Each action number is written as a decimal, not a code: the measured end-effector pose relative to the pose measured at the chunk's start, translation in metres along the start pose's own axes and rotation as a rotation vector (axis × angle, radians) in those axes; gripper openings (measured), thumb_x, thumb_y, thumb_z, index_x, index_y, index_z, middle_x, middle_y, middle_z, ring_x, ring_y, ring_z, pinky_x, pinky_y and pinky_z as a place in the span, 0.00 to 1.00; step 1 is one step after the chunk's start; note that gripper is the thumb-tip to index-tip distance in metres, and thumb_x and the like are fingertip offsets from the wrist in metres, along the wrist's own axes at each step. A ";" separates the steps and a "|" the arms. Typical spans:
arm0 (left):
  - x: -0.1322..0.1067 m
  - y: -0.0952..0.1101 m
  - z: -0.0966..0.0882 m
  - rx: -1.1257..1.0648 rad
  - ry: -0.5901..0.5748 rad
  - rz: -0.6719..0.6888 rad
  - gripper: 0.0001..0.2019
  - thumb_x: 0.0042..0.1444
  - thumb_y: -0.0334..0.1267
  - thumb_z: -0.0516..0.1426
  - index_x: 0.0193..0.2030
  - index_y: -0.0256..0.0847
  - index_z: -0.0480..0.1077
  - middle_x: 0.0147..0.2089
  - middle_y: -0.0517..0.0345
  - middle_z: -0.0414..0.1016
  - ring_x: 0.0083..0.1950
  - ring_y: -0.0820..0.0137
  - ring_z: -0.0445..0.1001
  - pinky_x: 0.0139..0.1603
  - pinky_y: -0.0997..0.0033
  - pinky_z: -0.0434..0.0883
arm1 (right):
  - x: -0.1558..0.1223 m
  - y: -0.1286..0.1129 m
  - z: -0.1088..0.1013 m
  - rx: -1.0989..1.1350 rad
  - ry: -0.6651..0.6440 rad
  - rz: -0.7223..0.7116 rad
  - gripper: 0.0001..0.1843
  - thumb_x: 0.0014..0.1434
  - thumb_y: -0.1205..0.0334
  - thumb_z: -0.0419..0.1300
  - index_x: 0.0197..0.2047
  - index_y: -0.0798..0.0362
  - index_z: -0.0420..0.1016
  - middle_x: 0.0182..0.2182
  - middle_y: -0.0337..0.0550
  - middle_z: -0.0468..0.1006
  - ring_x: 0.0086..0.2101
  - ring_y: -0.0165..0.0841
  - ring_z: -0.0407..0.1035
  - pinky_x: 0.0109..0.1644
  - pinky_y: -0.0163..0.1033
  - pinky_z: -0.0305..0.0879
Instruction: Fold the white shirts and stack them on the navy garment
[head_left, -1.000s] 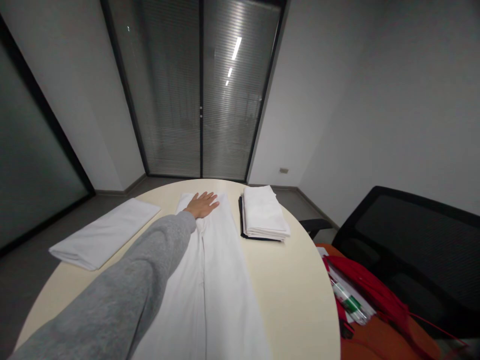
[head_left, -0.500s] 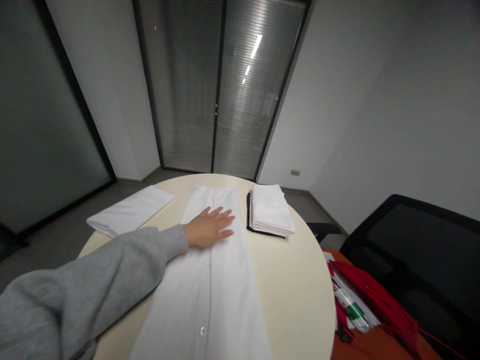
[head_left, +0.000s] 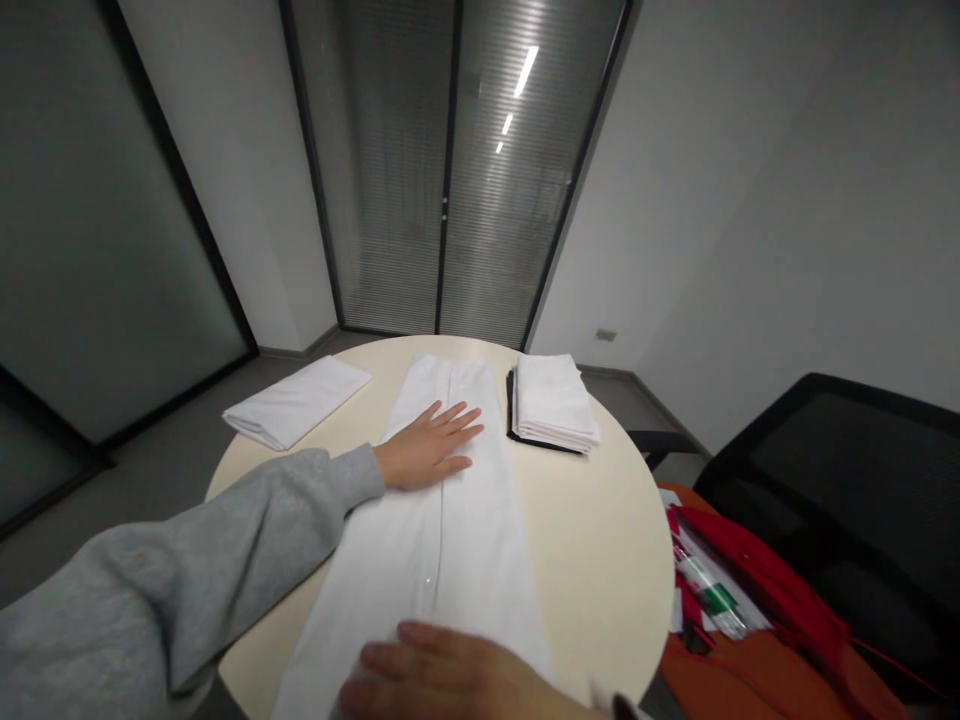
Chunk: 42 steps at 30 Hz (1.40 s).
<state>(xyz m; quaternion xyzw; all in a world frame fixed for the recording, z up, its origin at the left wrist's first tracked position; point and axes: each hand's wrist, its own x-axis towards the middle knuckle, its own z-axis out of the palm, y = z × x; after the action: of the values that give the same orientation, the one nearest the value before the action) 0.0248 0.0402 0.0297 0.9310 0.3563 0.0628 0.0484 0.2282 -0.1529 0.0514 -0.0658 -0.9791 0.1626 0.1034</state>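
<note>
I have the left hand [head_left: 431,448] splayed flat, gripping nothing, on the cloth [head_left: 480,540], which runs lengthwise from near the surface's [head_left: 600,560] far edge; the right hand [head_left: 450,675], blurred, fingers extended, seemingly empty, is over its nearer part.

No legible lettering, even on the green label [head_left: 721,600] of the bottle [head_left: 709,588]

Right hand [head_left: 450,675] newly over white garment [head_left: 480,545]; left hand [head_left: 426,450] back from its far end
</note>
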 end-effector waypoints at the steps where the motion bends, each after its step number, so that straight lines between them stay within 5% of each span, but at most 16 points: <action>1: -0.019 0.008 -0.007 0.011 0.031 0.006 0.31 0.75 0.55 0.43 0.80 0.48 0.48 0.82 0.57 0.39 0.82 0.60 0.36 0.80 0.48 0.36 | -0.006 0.005 -0.011 0.010 0.015 0.079 0.27 0.79 0.58 0.47 0.76 0.50 0.54 0.74 0.39 0.58 0.74 0.31 0.43 0.79 0.42 0.38; 5: -0.110 0.045 -0.004 0.014 0.022 -0.046 0.36 0.71 0.55 0.52 0.80 0.50 0.47 0.81 0.54 0.48 0.81 0.57 0.46 0.80 0.46 0.46 | -0.028 0.034 -0.022 0.019 -0.028 0.401 0.43 0.69 0.45 0.61 0.78 0.50 0.50 0.77 0.49 0.47 0.75 0.46 0.40 0.79 0.58 0.39; 8: -0.167 0.073 0.020 -0.029 0.003 -0.118 0.41 0.69 0.53 0.55 0.81 0.56 0.38 0.80 0.53 0.51 0.79 0.54 0.52 0.77 0.41 0.53 | -0.037 0.056 -0.007 0.019 -0.112 0.468 0.43 0.71 0.43 0.57 0.79 0.47 0.44 0.77 0.47 0.43 0.75 0.47 0.36 0.78 0.62 0.35; 13: -0.215 0.099 0.036 -0.102 0.015 -0.113 0.51 0.61 0.59 0.61 0.80 0.62 0.32 0.78 0.53 0.55 0.76 0.46 0.59 0.72 0.37 0.63 | -0.041 0.066 0.006 0.024 -0.129 0.488 0.42 0.72 0.43 0.54 0.80 0.43 0.39 0.77 0.45 0.41 0.75 0.45 0.35 0.78 0.62 0.33; 18: -0.206 0.066 0.017 -0.064 0.103 -0.186 0.46 0.67 0.57 0.57 0.81 0.59 0.31 0.80 0.53 0.49 0.78 0.52 0.55 0.76 0.41 0.57 | -0.039 0.063 0.001 0.036 -0.135 0.500 0.43 0.71 0.42 0.55 0.79 0.43 0.42 0.77 0.45 0.42 0.75 0.46 0.37 0.78 0.62 0.34; 22: -0.174 0.036 0.027 0.014 0.153 -0.310 0.43 0.70 0.58 0.53 0.81 0.50 0.33 0.81 0.48 0.43 0.80 0.52 0.49 0.77 0.42 0.53 | -0.039 0.063 0.002 0.037 -0.112 0.515 0.42 0.70 0.42 0.57 0.79 0.43 0.44 0.77 0.45 0.45 0.75 0.47 0.39 0.78 0.62 0.35; 26: -0.163 0.034 0.045 0.023 0.108 -0.253 0.49 0.65 0.62 0.56 0.81 0.52 0.29 0.81 0.48 0.44 0.79 0.53 0.51 0.78 0.42 0.51 | -0.040 0.062 0.001 0.044 -0.093 0.511 0.42 0.69 0.43 0.58 0.79 0.43 0.46 0.76 0.44 0.47 0.75 0.46 0.42 0.78 0.61 0.37; 29: -0.170 0.037 0.040 0.030 0.118 -0.226 0.50 0.65 0.63 0.55 0.81 0.52 0.27 0.80 0.49 0.47 0.79 0.51 0.53 0.77 0.40 0.51 | -0.041 0.063 0.000 0.036 -0.069 0.488 0.42 0.69 0.44 0.59 0.79 0.42 0.48 0.76 0.44 0.50 0.74 0.46 0.45 0.78 0.59 0.39; 33: -0.191 0.049 0.025 0.062 0.166 -0.161 0.46 0.67 0.62 0.54 0.81 0.57 0.31 0.78 0.54 0.55 0.77 0.52 0.59 0.75 0.44 0.59 | -0.042 0.067 0.004 0.009 -0.059 0.491 0.40 0.69 0.46 0.60 0.78 0.41 0.50 0.75 0.43 0.51 0.74 0.46 0.47 0.78 0.58 0.41; 37: -0.207 0.086 0.040 0.095 0.366 -0.186 0.45 0.61 0.67 0.57 0.78 0.52 0.49 0.65 0.46 0.76 0.61 0.52 0.76 0.58 0.51 0.75 | -0.041 0.070 0.009 0.021 -0.074 0.498 0.38 0.70 0.47 0.59 0.78 0.40 0.51 0.76 0.41 0.51 0.74 0.45 0.47 0.78 0.58 0.42; 39: -0.202 0.107 0.056 0.113 0.394 -0.161 0.31 0.65 0.59 0.58 0.71 0.51 0.61 0.49 0.50 0.82 0.45 0.57 0.80 0.43 0.57 0.77 | -0.036 0.069 0.010 0.025 -0.058 0.518 0.37 0.71 0.47 0.57 0.78 0.41 0.51 0.76 0.41 0.51 0.74 0.45 0.46 0.78 0.59 0.41; 42: -0.183 0.129 0.072 0.182 0.347 -0.064 0.15 0.68 0.40 0.58 0.60 0.52 0.69 0.35 0.58 0.78 0.31 0.64 0.75 0.30 0.62 0.70 | -0.027 0.069 0.007 0.023 -0.045 0.537 0.34 0.72 0.49 0.55 0.77 0.42 0.54 0.76 0.42 0.53 0.74 0.45 0.47 0.78 0.60 0.41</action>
<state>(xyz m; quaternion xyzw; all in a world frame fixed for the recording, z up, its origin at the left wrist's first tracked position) -0.0146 -0.1817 -0.0386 0.8949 0.3930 0.1883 -0.0960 0.2598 -0.0951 0.0172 -0.3182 -0.9267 0.1967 0.0357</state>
